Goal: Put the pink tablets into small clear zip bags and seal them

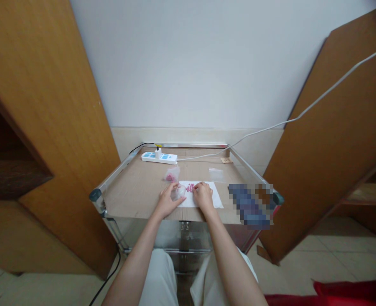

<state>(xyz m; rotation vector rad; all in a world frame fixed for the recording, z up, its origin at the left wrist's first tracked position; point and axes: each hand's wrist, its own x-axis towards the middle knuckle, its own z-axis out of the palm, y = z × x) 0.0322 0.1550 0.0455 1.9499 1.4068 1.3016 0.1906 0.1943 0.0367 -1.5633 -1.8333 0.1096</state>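
Observation:
A sheet of white paper [209, 200] lies on the cardboard top of a cart [132, 191], with a small cluster of pink beads [191, 187] near its far edge. My left hand [168, 199] grips a small clear plastic bag [178, 193] at the paper's left side. My right hand [203, 196] rests on the paper, fingertips beside the beads. Behind the hands lies a clear bag with pink contents [172, 174]. A flat clear bag [216, 174] lies further right.
A white power strip [159, 158] with a plugged-in adapter stands at the back of the cart, its white cable running up to the right. Metal rails edge the cart. A pixelated patch [250, 206] covers its right corner. Wooden doors [331, 136] stand at both sides.

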